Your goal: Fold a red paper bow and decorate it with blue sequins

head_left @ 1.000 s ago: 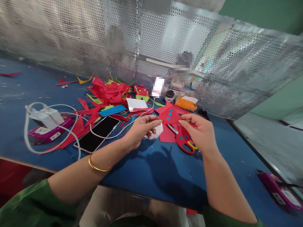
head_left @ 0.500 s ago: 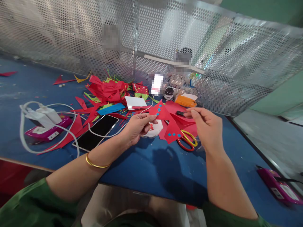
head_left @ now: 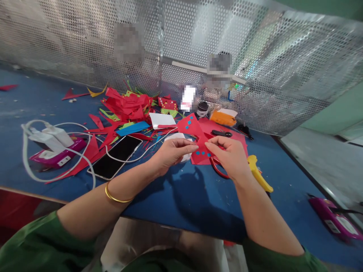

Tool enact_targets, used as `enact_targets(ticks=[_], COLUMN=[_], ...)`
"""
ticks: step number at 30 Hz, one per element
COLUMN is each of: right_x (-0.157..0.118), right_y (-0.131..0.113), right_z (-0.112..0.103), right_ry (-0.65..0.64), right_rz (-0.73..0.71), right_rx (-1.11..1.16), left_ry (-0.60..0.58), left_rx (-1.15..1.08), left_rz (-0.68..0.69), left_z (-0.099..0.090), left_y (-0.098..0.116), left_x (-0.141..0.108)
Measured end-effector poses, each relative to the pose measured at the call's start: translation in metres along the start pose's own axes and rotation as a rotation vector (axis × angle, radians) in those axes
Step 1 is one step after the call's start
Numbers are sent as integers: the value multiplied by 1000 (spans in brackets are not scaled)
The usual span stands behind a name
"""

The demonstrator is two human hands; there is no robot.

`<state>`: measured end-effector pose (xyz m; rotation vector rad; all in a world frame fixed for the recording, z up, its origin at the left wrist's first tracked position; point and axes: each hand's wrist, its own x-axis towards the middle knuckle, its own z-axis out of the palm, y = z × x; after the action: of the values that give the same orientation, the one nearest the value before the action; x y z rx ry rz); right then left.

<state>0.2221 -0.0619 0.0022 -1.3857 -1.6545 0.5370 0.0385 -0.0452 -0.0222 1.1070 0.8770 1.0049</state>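
A red paper cut-out [head_left: 189, 127] with small blue diamonds on both of its wider ends is held up above the table. My left hand [head_left: 171, 153] pinches its near-left edge between thumb and fingers. My right hand [head_left: 231, 155] is closed in a pinch on the right side of the same paper, a short gap from the left fingertips. Behind it lie red paper sheets [head_left: 238, 138] with a small black tool [head_left: 221, 133] on top. A red scissor handle [head_left: 218, 170] shows below my right hand. Partly hidden behind my left hand is a white crumpled-looking piece [head_left: 187, 155].
To the left lie a phone [head_left: 115, 158], a purple power strip [head_left: 61, 156] with white cables and a heap of red scraps [head_left: 127, 105]. A yellow-handled tool [head_left: 259, 173] sits beside my right forearm. A perforated metal screen [head_left: 193, 34] stands behind; another purple strip [head_left: 334, 219] is far right.
My right hand has moved left and down from near the black tool to the paper cut-out and now pinches it. The left hand has shifted slightly right along the paper.
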Motion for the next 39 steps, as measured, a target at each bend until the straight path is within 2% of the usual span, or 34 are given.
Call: enact_targets(ticks=[4, 8, 10, 12, 15, 17, 19, 23, 29, 32, 34, 35, 36, 39], right_x=[-2, 4, 8, 10, 10, 9, 7, 7, 12, 14, 14, 13, 11, 2], right_y=[2, 9, 12, 14, 12, 10, 9, 9, 15, 19, 21, 21, 20, 13], right_z=[5, -4, -11, -16, -16, -12, -9, -9, -9, -3, 3, 6, 10, 21], right_ry=[10, 329, 387, 309, 46, -119, -191, -159, -9, 187, 311, 308, 253, -13], right_rz=[-38, -82, -91, -116, -130, -135, -167, -130, 43, 70, 78, 83, 88, 103], right_rx=[45, 35, 17, 63, 170, 164, 90, -2, 264, 342, 307, 270, 232, 195], left_ry=[-5, 8, 8, 8, 16, 20, 23, 59, 87, 188, 278, 316, 346, 400], left_rx=[-3, -87, -150, -211, -273, -295, -305, -270, -157, -197, -238, -255, -266, -263], left_rz=[23, 7, -7, -24, -49, -56, -55, -42, 63, 120, 165, 191, 215, 254], left_z=[1, -4, -6, -8, -9, -9, -9, -10, -9, -8, -7, -7, -6, -3], left_y=[-1, 1, 3, 4, 5, 5, 6, 7, 5, 4, 2, 2, 1, -2], left_x=[-1, 1, 2, 2, 2, 3, 3, 4, 3, 4, 6, 7, 8, 8])
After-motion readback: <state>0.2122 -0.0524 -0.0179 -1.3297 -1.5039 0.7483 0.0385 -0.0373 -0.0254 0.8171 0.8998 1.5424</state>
